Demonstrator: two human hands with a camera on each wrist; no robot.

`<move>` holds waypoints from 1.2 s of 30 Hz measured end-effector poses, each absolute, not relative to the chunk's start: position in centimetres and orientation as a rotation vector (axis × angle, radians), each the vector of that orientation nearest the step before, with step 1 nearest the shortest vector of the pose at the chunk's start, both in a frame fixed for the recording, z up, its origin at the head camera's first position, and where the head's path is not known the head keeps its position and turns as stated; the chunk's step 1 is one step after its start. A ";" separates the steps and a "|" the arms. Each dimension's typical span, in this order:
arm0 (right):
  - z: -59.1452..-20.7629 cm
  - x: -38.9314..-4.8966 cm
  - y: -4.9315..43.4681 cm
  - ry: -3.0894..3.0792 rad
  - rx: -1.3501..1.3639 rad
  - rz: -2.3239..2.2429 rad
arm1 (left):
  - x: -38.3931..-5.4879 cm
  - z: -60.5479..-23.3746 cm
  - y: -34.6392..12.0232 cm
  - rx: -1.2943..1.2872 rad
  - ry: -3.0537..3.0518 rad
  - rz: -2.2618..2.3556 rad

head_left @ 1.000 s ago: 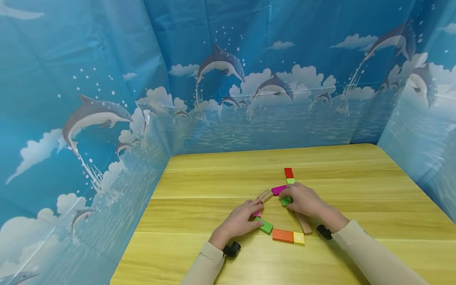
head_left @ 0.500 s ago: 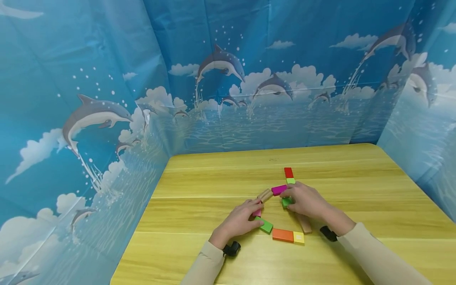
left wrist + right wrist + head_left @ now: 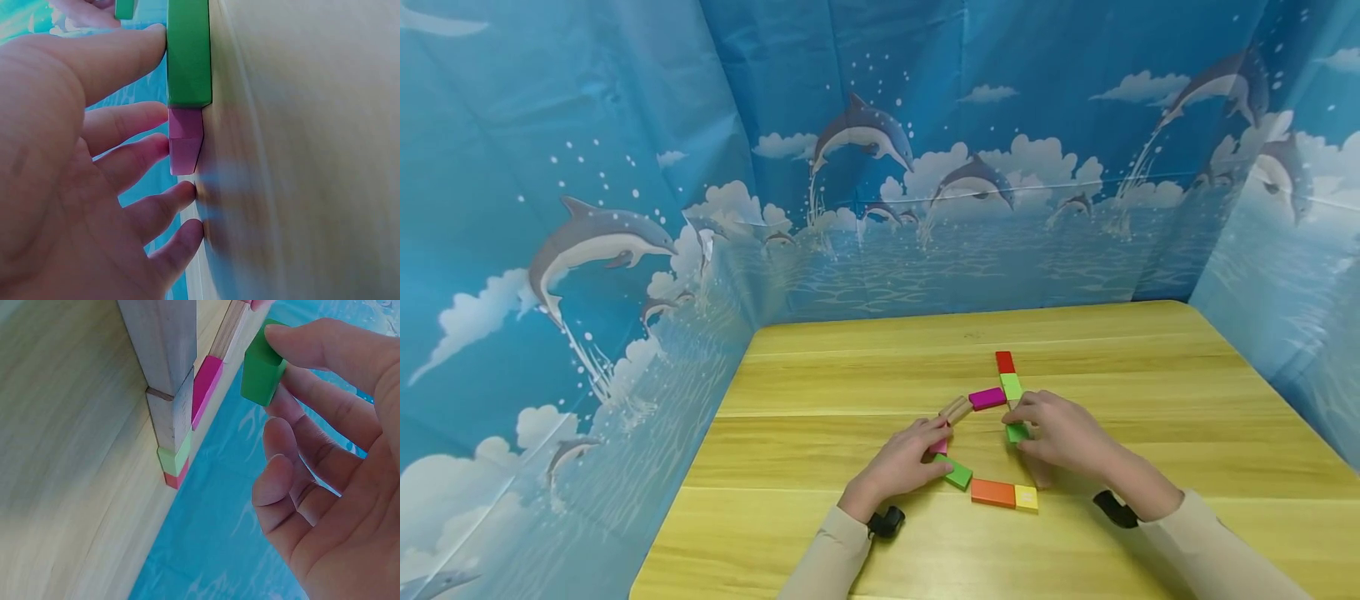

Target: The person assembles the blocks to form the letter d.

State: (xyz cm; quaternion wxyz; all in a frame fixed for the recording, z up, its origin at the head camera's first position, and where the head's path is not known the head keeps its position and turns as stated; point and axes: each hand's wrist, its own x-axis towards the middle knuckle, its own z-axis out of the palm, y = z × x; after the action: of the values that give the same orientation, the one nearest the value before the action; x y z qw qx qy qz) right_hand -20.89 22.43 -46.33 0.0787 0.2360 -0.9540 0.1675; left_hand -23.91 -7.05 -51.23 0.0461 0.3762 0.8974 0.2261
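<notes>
My right hand [image 3: 1067,435] pinches a small green block [image 3: 262,365] between thumb and fingers; in the right wrist view it is held off the table. Near it a line of plain wooden blocks [image 3: 164,347] runs up to a light green block [image 3: 1011,387] and a red block [image 3: 1005,362]. My left hand [image 3: 898,462] rests with extended fingers beside the blocks on the left. Its thumb touches a longer green block [image 3: 189,56], and its fingertips touch a pink block [image 3: 185,150], partly hidden in the head view.
A magenta block [image 3: 987,398] and plain wooden strips [image 3: 955,409] lie at the back of the loop of blocks. An orange block [image 3: 992,493] and a yellow block [image 3: 1026,499] lie end to end in front. Dolphin-print sheeting [image 3: 880,250] stands behind the wooden table [image 3: 820,375].
My right hand has moved a little to the right with the small green block, uncovering more of the magenta and light green blocks. The left hand has stayed in place.
</notes>
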 end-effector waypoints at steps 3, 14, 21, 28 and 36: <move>-46.2 -20.3 22.8 -2.867 0.693 0.530 | -23.9 -51.3 -7.0 1.156 2.740 0.688; -46.9 -17.7 24.3 -2.869 0.681 0.633 | -23.5 -50.8 -6.9 1.148 2.726 0.690; -47.1 -16.7 25.0 -2.869 0.684 0.656 | -23.7 -51.1 -7.1 1.137 2.735 0.701; -47.7 -15.6 25.3 -2.890 0.699 0.662 | -23.5 -51.0 -7.1 1.124 2.714 0.703; -48.1 -14.9 25.1 -2.914 0.712 0.730 | -23.6 -51.2 -7.1 1.131 2.725 0.703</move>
State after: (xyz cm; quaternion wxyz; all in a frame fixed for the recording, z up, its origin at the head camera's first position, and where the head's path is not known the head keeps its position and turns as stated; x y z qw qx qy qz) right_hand -14.94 25.15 -48.06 0.0273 0.2307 -0.9435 0.2365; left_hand -23.65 -7.12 -51.18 0.0541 0.3722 0.8972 0.2314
